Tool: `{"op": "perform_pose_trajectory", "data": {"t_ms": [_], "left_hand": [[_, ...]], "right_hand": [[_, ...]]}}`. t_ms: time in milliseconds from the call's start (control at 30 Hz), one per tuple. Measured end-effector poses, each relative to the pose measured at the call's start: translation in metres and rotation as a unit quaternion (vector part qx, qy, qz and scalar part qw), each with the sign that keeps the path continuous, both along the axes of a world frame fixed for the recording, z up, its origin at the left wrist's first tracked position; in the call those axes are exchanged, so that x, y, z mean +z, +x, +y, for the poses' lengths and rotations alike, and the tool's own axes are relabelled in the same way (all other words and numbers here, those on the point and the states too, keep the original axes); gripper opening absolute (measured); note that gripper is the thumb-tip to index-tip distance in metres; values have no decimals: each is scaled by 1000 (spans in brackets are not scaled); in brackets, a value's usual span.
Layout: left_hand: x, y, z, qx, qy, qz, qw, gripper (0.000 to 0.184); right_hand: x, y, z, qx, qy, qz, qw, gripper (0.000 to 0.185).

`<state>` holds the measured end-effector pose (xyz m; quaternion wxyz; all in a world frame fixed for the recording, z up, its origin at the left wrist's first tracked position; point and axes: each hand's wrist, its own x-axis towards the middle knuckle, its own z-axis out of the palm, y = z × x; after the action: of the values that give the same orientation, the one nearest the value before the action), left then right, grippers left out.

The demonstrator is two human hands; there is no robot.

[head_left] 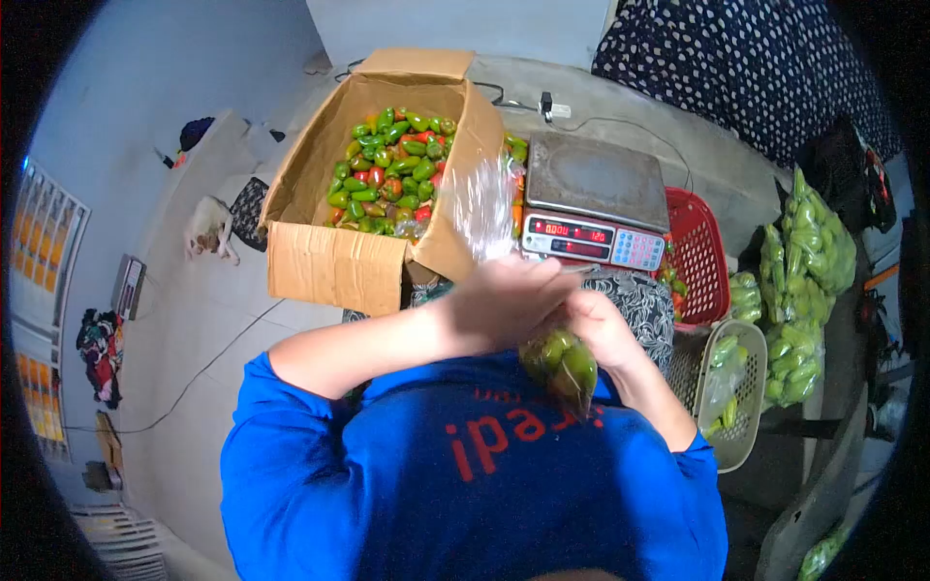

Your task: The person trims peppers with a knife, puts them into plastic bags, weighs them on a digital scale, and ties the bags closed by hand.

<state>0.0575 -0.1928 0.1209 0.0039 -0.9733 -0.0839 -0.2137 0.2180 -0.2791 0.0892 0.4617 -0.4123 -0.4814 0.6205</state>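
A clear plastic bag of green peppers (562,366) hangs in front of my chest. My right hand (599,329) is closed around the upper part of this bag. Close beside it, over the bag's neck, my left hand (509,298) is smeared by motion, and its grip cannot be made out. Ahead of my hands is a digital scale (596,184) with a bare metal plate and lit red digits. To its left, clear plastic bags (480,208) drape over the side of a cardboard box (334,261) that holds many green and red peppers (397,169).
A red basket (702,257) with some peppers stands right of the scale. Nearer me is a pale basket (751,421) with bagged peppers. Filled bags of green peppers (809,261) are piled at the far right. An animal (210,228) lies on the floor at left, and a cable (213,368) crosses the tiles.
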Motion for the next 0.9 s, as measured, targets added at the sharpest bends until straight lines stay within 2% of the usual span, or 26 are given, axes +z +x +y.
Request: {"op": "perform_pose_trajectory", "data": {"t_ms": [100,200,300,333,467,567,600,633,700,733,767,800,833,867,900], "left_hand": [[7,-12,0,7,-148,98,984,18],[11,-12,1,-51,-88,18,995,9],[15,-15,10,-79,-120,-37,989,8],[15,-14,12,-79,-128,-54,987,7],[0,-12,16,-50,-157,-106,981,6],[-21,-10,6,16,-124,-85,989,6],[-25,-10,2,41,-105,-69,991,6],[-19,-10,3,66,-75,-12,995,7],[2,-10,13,117,-14,102,988,8],[12,-6,25,120,-36,218,968,12],[12,4,43,146,-46,295,943,17],[15,8,64,167,-46,331,928,19],[39,12,75,195,-51,361,911,18],[48,9,81,226,-98,189,950,17],[57,3,88,245,-139,11,960,17]], "right_hand": [[-14,11,-5,12,-23,6,1000,17],[-1,19,-8,24,-47,10,999,20],[11,28,-8,54,-4,90,994,19],[2,33,-8,60,24,100,993,24],[8,34,-17,-9,-11,187,982,36],[25,13,-10,-130,29,102,986,37],[23,15,-4,-93,61,43,993,33],[16,17,7,-97,132,-89,982,32],[5,19,32,-94,261,-348,895,31],[11,15,44,-63,252,-492,831,32],[19,8,57,-32,238,-624,743,34],[20,1,71,-57,276,-702,654,39],[18,-5,85,-83,309,-768,554,46],[24,-8,98,-130,318,-789,510,53],[39,-8,108,-232,378,-710,548,54]]}}
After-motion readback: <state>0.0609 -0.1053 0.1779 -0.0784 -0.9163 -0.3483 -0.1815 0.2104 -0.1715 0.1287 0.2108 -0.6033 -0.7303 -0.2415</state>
